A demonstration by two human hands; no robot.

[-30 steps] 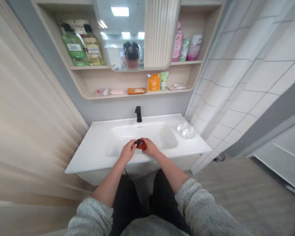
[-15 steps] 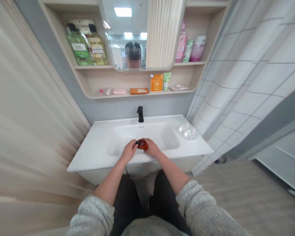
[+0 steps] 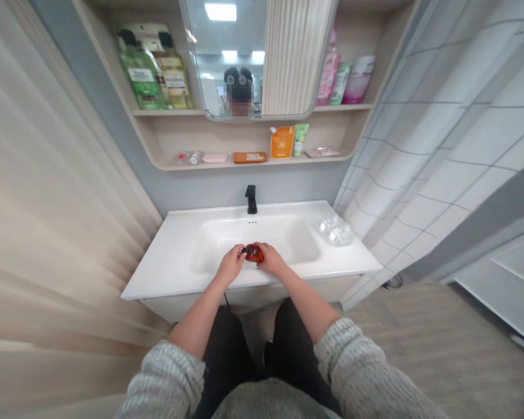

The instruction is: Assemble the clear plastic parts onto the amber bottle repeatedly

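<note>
1. Likely risk: amber bottle [image 3: 255, 254] slips from the fingers into the basin [image 3: 227, 233] just beyond them; a loosened dark cap [image 3: 246, 251] could spill contents onto the sink rim [image 3: 174, 265] beneath.
2. Left hand [image 3: 229, 265]: fingers curled shut on the cap; right hand [image 3: 271, 263]: fingers wrapped round the bottle body; bottle sits between both hands.
</note>
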